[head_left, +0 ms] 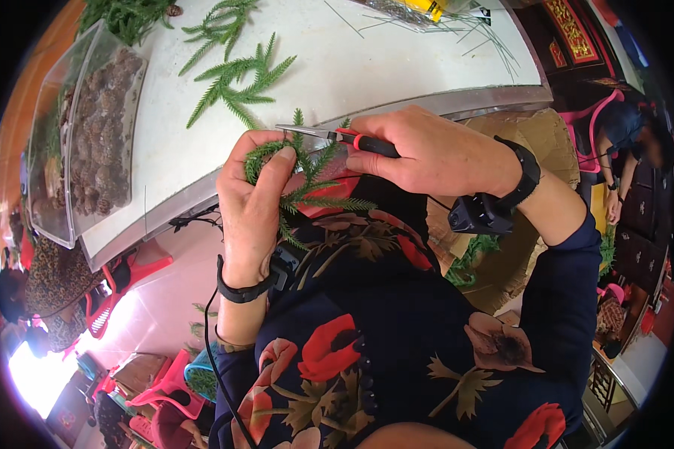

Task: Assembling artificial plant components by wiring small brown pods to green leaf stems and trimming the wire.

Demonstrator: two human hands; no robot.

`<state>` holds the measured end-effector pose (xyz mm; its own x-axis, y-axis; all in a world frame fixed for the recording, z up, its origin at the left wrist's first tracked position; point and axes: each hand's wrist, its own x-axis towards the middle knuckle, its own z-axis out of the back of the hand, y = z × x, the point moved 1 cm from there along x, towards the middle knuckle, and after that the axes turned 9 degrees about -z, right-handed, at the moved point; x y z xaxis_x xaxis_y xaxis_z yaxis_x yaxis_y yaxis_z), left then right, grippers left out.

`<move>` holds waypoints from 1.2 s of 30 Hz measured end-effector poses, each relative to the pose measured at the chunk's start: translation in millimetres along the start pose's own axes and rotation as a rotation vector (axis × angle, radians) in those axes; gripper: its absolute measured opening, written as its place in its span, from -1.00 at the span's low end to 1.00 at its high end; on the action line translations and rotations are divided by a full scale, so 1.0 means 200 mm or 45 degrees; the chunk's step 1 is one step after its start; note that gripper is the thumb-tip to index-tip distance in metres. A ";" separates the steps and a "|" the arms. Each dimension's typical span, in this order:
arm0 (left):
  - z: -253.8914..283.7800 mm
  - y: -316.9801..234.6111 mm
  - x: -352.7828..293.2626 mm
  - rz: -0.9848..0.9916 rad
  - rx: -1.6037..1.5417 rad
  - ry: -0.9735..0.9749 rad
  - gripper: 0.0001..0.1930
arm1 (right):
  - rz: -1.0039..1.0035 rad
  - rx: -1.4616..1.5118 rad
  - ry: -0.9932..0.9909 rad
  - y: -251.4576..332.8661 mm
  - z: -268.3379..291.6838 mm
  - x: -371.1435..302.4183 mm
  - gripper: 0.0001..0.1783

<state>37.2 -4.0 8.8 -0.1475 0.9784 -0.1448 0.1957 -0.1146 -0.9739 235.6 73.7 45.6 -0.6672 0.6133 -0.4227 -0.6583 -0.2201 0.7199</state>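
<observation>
My left hand (254, 183) is closed on a green artificial pine sprig (311, 168), pinching its bunched end between thumb and fingers. The sprig's loose branches spread to the right, above my lap. In my right hand (434, 153) is a pair of long-nose pliers (359, 141) with red and black handles. Their metal jaws point left and lie just above my left thumb, at a thin dark stem or wire end that stands up there. Whether the jaws grip that end I cannot tell. Both hands are at the near edge of the white table (329, 75).
More green sprigs (236, 78) lie on the table. At its left stands a clear bin (101, 127) of pine cones. Thin green wires (494, 45) lie scattered at the far right, near a yellow package (427, 7). A cardboard box (494, 277) is at my right; other people sit nearby.
</observation>
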 end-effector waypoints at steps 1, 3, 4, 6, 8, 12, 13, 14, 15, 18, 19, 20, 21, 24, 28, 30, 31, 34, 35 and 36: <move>0.00 0.00 0.00 0.007 -0.007 -0.004 -0.88 | 0.017 -0.001 -0.016 0.00 0.00 0.00 -0.69; 0.00 0.00 0.00 0.014 -0.015 -0.006 -0.88 | 0.039 -0.015 -0.036 -0.01 -0.01 0.00 -0.68; 0.00 0.00 0.00 0.014 -0.025 0.008 -0.88 | 0.062 -0.030 -0.057 -0.02 -0.02 0.00 -0.68; 0.00 0.01 0.00 0.017 -0.044 0.034 -0.89 | 0.083 -0.042 -0.077 -0.02 -0.03 -0.01 -0.68; 0.00 0.00 0.00 0.023 -0.065 0.036 -0.90 | 0.054 -0.114 -0.114 -0.02 -0.04 -0.01 -0.69; 0.00 -0.01 0.00 0.056 -0.157 0.039 -0.92 | 0.046 -0.135 -0.132 -0.01 -0.04 -0.02 -0.71; 0.00 -0.01 0.00 0.080 -0.208 0.043 -0.93 | 0.047 -0.128 -0.134 -0.01 -0.04 -0.03 -0.71; -0.01 -0.01 0.00 0.104 -0.260 0.048 -0.93 | 0.047 -0.129 -0.135 -0.01 -0.04 -0.03 -0.71; 0.00 -0.01 0.00 0.105 -0.260 0.049 -0.93 | 0.049 -0.170 -0.155 -0.02 -0.05 -0.02 -0.72; 0.02 0.01 0.01 0.126 -0.178 0.184 -0.93 | 0.052 -0.252 -0.193 -0.03 -0.06 -0.02 -0.72; 0.02 0.01 0.01 0.127 -0.178 0.182 -0.93 | 0.047 -0.272 -0.201 -0.03 -0.06 -0.03 -0.72; 0.02 0.01 0.01 0.122 -0.203 0.181 -0.91 | 0.042 -0.291 -0.208 -0.02 -0.06 -0.03 -0.73; 0.02 0.01 0.01 0.117 -0.228 0.180 -0.90 | 0.037 -0.310 -0.215 -0.03 -0.06 -0.03 -0.73; -0.02 -0.02 0.00 0.132 -0.253 0.149 -0.87 | 0.059 -0.252 -0.206 -0.05 -0.07 -0.04 -0.75; -0.04 -0.03 0.00 0.180 -0.240 0.083 -0.83 | 0.052 -0.282 -0.217 -0.06 -0.08 -0.03 -0.74; -0.04 -0.02 0.01 0.184 -0.218 0.073 -0.80 | 0.044 -0.310 -0.225 -0.06 -0.08 -0.03 -0.73; -0.03 -0.01 0.01 0.183 -0.218 0.075 -0.80 | 0.045 -0.300 -0.233 -0.06 -0.08 -0.03 -0.73; 0.00 0.01 0.03 0.140 -0.331 0.161 -0.79 | 0.048 -0.288 -0.257 -0.05 -0.06 -0.04 -0.71; 0.00 0.01 0.03 0.134 -0.333 0.164 -0.79 | 0.051 -0.237 -0.223 -0.04 -0.05 -0.04 -0.70; -0.01 0.01 0.02 0.163 -0.357 0.140 -0.80 | 0.053 -0.187 -0.188 -0.03 -0.03 -0.05 -0.69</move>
<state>37.9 0.4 6.7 -0.0018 0.9737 -0.2280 0.4673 -0.2008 -0.8610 244.0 64.6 41.2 -0.6436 0.7037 -0.3009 -0.6822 -0.3493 0.6423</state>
